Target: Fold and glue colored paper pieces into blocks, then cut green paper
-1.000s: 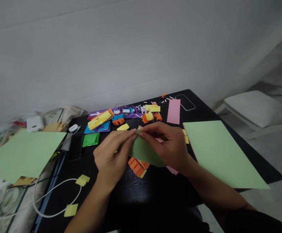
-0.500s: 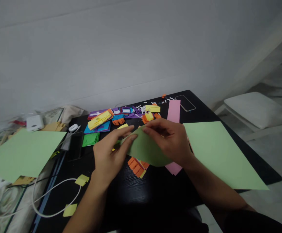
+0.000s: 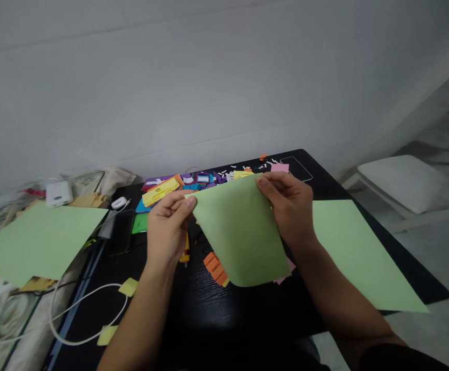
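Note:
A sheet of light green paper hangs between my two hands above the black table, its lower edge curling. My left hand pinches the top left corner between thumb and fingers. At the top right corner, my right hand pinches the same sheet. Behind and below it lie folded orange paper pieces, partly covered by the sheet. A pink paper strip shows its far end beyond my right hand; most of it is hidden.
Larger green sheets lie on the right and left. Yellow folded strips, a green stack, purple pieces and white scraps line the back. A white cable loops at left. A white stool stands right.
My hands have moved apart, and the green paper between them has gone from bunched and tilted to spread out, facing me. My right hand has shifted slightly right and up.

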`<control>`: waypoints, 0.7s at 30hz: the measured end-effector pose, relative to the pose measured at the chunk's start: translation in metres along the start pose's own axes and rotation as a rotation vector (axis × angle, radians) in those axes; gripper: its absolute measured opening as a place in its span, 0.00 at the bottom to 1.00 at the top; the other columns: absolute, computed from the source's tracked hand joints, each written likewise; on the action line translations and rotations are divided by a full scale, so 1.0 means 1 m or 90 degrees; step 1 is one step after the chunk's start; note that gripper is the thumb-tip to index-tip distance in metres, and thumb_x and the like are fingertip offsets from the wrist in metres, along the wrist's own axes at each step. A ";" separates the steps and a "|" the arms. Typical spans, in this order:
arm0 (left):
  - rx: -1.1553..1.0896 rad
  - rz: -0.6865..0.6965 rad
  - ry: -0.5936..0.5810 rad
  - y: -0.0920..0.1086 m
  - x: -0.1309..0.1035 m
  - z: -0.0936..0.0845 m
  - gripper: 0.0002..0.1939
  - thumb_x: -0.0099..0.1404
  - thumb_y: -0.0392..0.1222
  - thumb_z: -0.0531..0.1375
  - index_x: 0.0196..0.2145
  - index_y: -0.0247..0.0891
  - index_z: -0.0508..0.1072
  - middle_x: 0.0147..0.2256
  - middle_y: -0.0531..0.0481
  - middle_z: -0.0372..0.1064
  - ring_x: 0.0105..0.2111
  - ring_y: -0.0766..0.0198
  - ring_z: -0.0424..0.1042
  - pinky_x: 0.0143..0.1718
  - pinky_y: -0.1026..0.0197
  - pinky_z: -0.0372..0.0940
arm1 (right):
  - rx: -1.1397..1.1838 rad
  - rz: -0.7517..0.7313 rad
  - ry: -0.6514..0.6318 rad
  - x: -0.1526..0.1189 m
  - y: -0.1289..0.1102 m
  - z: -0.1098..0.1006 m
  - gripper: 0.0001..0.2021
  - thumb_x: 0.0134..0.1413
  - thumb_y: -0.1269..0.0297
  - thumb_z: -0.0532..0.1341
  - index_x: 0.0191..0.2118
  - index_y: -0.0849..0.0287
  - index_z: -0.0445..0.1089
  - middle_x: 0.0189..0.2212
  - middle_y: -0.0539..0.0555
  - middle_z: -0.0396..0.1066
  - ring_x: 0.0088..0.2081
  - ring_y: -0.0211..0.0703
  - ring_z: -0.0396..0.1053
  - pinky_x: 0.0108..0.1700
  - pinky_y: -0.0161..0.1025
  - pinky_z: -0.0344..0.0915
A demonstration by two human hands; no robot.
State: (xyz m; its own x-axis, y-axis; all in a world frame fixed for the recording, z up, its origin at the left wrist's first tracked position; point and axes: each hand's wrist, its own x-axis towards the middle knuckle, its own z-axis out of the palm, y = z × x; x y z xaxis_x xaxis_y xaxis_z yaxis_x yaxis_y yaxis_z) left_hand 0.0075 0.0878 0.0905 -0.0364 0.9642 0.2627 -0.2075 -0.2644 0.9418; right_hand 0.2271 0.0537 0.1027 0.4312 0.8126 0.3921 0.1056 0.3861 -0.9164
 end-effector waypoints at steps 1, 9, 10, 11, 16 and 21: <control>-0.009 -0.003 0.017 -0.003 0.000 0.003 0.12 0.59 0.47 0.74 0.35 0.40 0.81 0.30 0.51 0.81 0.28 0.66 0.78 0.34 0.63 0.74 | -0.005 -0.004 0.005 0.000 0.000 0.000 0.04 0.58 0.62 0.71 0.35 0.55 0.79 0.29 0.49 0.81 0.32 0.42 0.79 0.36 0.39 0.78; 0.000 0.034 0.101 -0.009 -0.007 0.010 0.13 0.57 0.49 0.75 0.33 0.39 0.81 0.29 0.51 0.80 0.27 0.66 0.77 0.32 0.64 0.72 | -0.036 -0.087 0.057 -0.002 0.002 0.000 0.03 0.58 0.63 0.72 0.35 0.54 0.80 0.29 0.49 0.80 0.31 0.41 0.79 0.33 0.37 0.76; -0.003 0.017 0.074 -0.009 -0.009 0.012 0.13 0.58 0.50 0.74 0.34 0.39 0.81 0.29 0.51 0.80 0.27 0.65 0.77 0.31 0.63 0.72 | -0.036 -0.087 0.061 -0.001 0.003 -0.001 0.03 0.58 0.63 0.72 0.36 0.54 0.80 0.29 0.49 0.80 0.31 0.41 0.79 0.33 0.37 0.76; 0.001 0.000 0.044 -0.008 -0.011 0.014 0.13 0.60 0.51 0.73 0.35 0.39 0.82 0.29 0.50 0.80 0.28 0.64 0.77 0.31 0.62 0.72 | -0.037 -0.085 0.065 -0.001 0.003 -0.002 0.04 0.58 0.62 0.72 0.36 0.54 0.80 0.29 0.49 0.80 0.31 0.41 0.78 0.32 0.37 0.75; 0.093 0.018 0.038 -0.005 -0.016 0.019 0.12 0.61 0.48 0.72 0.26 0.39 0.80 0.22 0.54 0.74 0.20 0.67 0.69 0.22 0.64 0.65 | -0.062 -0.101 0.095 -0.001 0.006 -0.005 0.06 0.58 0.59 0.73 0.36 0.55 0.80 0.30 0.50 0.80 0.30 0.41 0.78 0.32 0.38 0.75; 0.070 0.019 0.012 -0.006 -0.015 0.020 0.10 0.61 0.48 0.71 0.30 0.39 0.82 0.25 0.51 0.78 0.24 0.65 0.72 0.26 0.63 0.68 | -0.066 -0.081 0.134 -0.002 0.006 -0.004 0.08 0.58 0.58 0.72 0.36 0.56 0.79 0.29 0.50 0.78 0.29 0.40 0.75 0.29 0.37 0.71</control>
State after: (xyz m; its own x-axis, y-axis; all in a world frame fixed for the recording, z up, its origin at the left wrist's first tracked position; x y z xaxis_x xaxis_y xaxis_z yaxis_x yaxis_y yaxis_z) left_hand 0.0285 0.0744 0.0852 -0.0593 0.9558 0.2880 -0.0972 -0.2927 0.9513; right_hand 0.2299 0.0524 0.0962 0.5843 0.6471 0.4897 0.2575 0.4244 -0.8681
